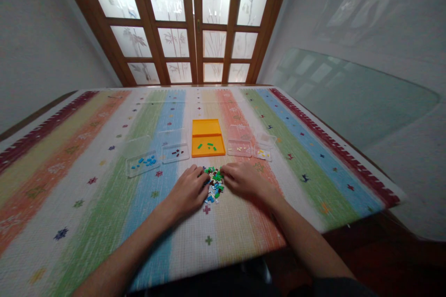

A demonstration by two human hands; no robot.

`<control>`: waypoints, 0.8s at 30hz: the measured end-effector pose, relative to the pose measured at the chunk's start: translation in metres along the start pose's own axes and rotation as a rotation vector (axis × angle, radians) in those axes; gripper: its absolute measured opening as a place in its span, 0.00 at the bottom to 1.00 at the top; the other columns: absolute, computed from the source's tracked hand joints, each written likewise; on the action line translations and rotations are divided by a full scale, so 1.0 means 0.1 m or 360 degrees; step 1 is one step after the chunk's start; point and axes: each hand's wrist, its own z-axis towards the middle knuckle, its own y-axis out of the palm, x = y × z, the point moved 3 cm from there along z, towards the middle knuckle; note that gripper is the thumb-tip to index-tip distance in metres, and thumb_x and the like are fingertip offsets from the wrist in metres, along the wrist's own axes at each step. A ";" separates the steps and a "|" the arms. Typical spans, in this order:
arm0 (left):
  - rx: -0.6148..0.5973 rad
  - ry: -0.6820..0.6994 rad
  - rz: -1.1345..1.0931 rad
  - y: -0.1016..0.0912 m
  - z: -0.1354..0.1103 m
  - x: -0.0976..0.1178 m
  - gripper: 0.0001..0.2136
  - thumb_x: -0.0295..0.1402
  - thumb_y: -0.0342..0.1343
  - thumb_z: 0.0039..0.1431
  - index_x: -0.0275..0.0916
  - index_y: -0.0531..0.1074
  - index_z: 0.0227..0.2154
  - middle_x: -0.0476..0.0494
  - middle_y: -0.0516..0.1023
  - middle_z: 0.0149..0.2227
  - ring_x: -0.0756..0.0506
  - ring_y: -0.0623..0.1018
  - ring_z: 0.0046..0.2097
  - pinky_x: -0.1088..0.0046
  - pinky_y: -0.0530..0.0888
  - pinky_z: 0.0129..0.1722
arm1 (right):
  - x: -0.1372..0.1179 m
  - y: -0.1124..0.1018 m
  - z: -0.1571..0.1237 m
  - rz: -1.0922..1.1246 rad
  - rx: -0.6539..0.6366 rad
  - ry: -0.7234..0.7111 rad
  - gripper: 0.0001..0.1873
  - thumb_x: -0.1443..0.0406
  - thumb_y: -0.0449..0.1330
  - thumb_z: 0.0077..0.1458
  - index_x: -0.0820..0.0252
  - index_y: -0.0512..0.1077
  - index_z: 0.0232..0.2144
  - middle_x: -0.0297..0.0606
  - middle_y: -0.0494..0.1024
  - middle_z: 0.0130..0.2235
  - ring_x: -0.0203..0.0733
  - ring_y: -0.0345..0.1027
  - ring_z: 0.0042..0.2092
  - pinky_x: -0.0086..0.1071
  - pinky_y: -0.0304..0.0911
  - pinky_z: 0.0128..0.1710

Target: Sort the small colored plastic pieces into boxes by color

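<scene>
A small heap of tiny coloured pieces (214, 186), green, blue, white and red, lies on the striped cloth between my hands. My left hand (190, 190) rests palm down at the heap's left edge, fingers curled onto the pieces. My right hand (244, 180) lies on the heap's right side, its fingertips pinched at the top pieces. What either hand grips is too small to make out. Behind the heap an open orange box (208, 138) holds a few green pieces.
Clear lidded boxes stand in a row: one with blue pieces (142, 163), one with dark red pieces (175, 152), one with pale pieces (239, 147), one with yellow pieces (264, 151). The striped tablecloth (104, 185) covers the table. A wooden glazed door stands behind.
</scene>
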 end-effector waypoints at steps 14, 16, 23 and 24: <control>0.0039 0.0032 -0.0115 -0.05 -0.08 -0.08 0.10 0.24 0.49 0.61 0.39 0.72 0.42 0.41 0.73 0.40 0.40 0.71 0.44 0.60 0.72 0.45 | 0.01 0.00 -0.01 0.0004 0.0000 -0.0001 0.06 0.71 0.55 0.59 0.61 0.71 0.31 0.39 0.78 0.33 0.36 0.61 0.30 0.34 0.45 0.31; 0.0047 0.0024 -0.0141 -0.05 -0.06 -0.06 0.08 0.26 0.51 0.62 0.39 0.72 0.42 0.40 0.73 0.40 0.40 0.71 0.44 0.59 0.72 0.45 | 0.00 0.00 -0.01 -0.0002 0.0010 -0.0007 0.06 0.71 0.55 0.59 0.61 0.71 0.31 0.39 0.78 0.33 0.36 0.61 0.30 0.34 0.45 0.31; 0.0051 0.0049 -0.0158 -0.02 -0.03 -0.04 0.07 0.30 0.49 0.67 0.39 0.73 0.40 0.40 0.73 0.40 0.40 0.71 0.44 0.59 0.73 0.46 | 0.00 0.00 0.00 -0.0004 0.0032 -0.0016 0.06 0.71 0.55 0.59 0.61 0.71 0.31 0.38 0.78 0.32 0.36 0.61 0.29 0.34 0.44 0.30; 0.0044 0.0050 -0.0158 -0.01 -0.03 -0.04 0.08 0.29 0.49 0.67 0.39 0.73 0.39 0.40 0.73 0.40 0.41 0.71 0.44 0.59 0.73 0.45 | 0.00 0.00 0.00 -0.0007 0.0027 -0.0012 0.06 0.71 0.55 0.59 0.61 0.71 0.31 0.39 0.78 0.32 0.35 0.61 0.29 0.34 0.44 0.30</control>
